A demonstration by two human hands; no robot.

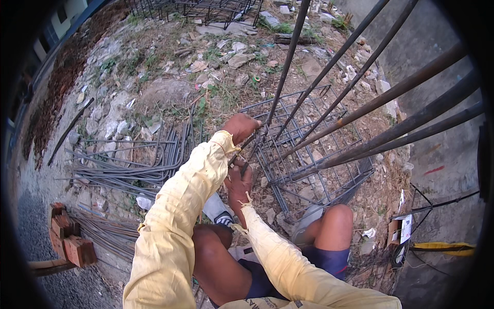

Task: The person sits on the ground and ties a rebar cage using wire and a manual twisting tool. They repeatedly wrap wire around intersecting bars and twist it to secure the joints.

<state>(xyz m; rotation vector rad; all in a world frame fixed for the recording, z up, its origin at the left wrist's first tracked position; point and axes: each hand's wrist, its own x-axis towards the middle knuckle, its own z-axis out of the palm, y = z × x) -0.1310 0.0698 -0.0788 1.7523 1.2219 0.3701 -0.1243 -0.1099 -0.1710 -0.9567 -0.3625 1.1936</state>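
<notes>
In front of my bent knees stands a rebar cage with a steel mesh base (308, 166) on stony ground. Long vertical steel bars (332, 69) rise from it, leaning to the upper right in the picture. My left hand (241, 127) is closed around a thin dark bar at the near left corner of the cage. Just below it, my right hand (239, 181) grips a small dark tool, whose kind I cannot tell, against the same bar. Yellow cloth sleeves cover both my arms.
Bent rebar stirrups (127, 166) lie in a pile to the left. Red bricks (69, 239) are stacked at the lower left beside thin rods (108, 231). A concrete wall (436, 154) stands at the right. More rebar cages (220, 9) lie at the top, beyond rubble.
</notes>
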